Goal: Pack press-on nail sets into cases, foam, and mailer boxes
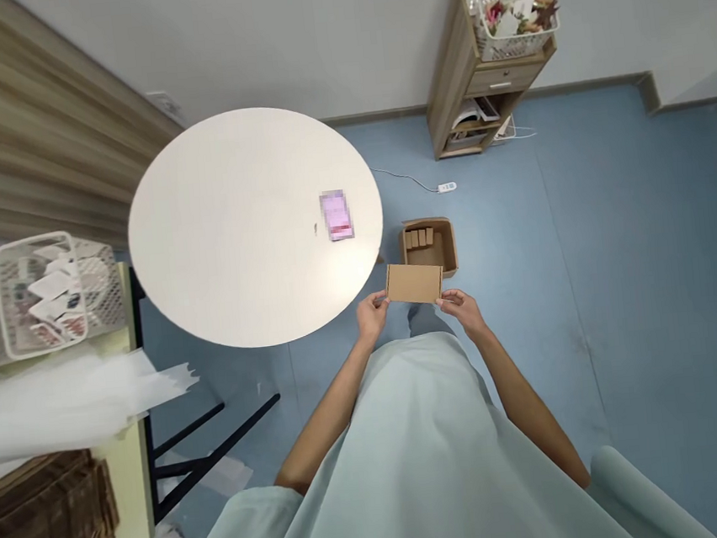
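Note:
A flat brown cardboard box (414, 284) is held level in front of me, between both hands. My left hand (372, 315) pinches its left end near the lower corner, and my right hand (461, 310) grips the lower right corner. The small box looks closed. Just beyond it, an open cardboard carton (449, 248) stands on the floor with several small brown boxes (419, 238) along its far side. The held box hides part of the carton's near edge.
To the left stands a white round table (234, 230) with a pink-purple pack (336, 215) on it. A power strip (447, 187) lies on the floor before a wooden cabinet (455, 82). At far left, a shelf table (127, 503) carries plastic baskets (40, 291) and white sheets.

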Available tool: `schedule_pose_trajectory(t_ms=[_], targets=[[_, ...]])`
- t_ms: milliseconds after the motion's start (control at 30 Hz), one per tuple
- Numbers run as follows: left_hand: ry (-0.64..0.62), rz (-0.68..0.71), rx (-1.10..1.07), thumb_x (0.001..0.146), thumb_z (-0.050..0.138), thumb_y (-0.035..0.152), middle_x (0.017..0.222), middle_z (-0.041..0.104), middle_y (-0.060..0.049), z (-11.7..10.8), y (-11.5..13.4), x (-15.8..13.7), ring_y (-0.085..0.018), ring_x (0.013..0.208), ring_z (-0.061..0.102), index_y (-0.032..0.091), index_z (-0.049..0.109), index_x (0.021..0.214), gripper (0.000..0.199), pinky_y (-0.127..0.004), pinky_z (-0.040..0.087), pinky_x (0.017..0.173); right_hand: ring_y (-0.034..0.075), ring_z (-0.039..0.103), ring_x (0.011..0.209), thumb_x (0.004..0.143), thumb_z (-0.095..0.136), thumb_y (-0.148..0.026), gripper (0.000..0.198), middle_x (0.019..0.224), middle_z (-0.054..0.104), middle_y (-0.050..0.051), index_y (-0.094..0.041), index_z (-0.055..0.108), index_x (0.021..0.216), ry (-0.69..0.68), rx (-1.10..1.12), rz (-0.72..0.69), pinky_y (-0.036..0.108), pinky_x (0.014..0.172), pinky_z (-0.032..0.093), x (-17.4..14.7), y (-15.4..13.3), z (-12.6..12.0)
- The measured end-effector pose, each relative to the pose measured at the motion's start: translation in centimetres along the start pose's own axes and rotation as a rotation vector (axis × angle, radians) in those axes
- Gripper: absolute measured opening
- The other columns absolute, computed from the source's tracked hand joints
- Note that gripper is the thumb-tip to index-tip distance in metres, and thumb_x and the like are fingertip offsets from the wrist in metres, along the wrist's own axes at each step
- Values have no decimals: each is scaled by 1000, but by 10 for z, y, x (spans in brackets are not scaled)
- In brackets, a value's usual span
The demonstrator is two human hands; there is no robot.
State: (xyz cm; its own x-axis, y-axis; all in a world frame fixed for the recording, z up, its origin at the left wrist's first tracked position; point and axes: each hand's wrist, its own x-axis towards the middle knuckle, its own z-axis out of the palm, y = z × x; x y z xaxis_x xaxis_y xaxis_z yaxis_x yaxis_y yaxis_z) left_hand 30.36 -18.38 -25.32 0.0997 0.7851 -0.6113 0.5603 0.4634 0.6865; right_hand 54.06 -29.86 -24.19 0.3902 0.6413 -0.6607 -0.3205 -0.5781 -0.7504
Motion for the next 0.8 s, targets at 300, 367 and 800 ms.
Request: schedule_pose_trajectory(t_ms=[300,367,800], targets=[[-105,-69,86,91,74,13,124,83,-14,118,73,74,-28,110,82,17,77,111,21,-41,62,106,26,74,97,51,100,-69,70,103,79,10,-22,71,94,77,-135,25,44,94,62,92,-48,-98],[-131,-81,113,92,73,14,126,83,-14,135,81,87,-28,111,82,17,75,116,24,-41,61,106,26,75,97,49,102,-65,75,106,79,10,-22,72,102,100,-148,65,46,96,63,108,-53,-106],[-327,-156,161,96,72,18,134,79,-19,186,87,169,-31,126,76,11,63,151,56,-46,51,121,28,78,99,69,89,-50,50,111,82,9,-22,74,108,153,-380,96,46,96,64,207,-39,-95]])
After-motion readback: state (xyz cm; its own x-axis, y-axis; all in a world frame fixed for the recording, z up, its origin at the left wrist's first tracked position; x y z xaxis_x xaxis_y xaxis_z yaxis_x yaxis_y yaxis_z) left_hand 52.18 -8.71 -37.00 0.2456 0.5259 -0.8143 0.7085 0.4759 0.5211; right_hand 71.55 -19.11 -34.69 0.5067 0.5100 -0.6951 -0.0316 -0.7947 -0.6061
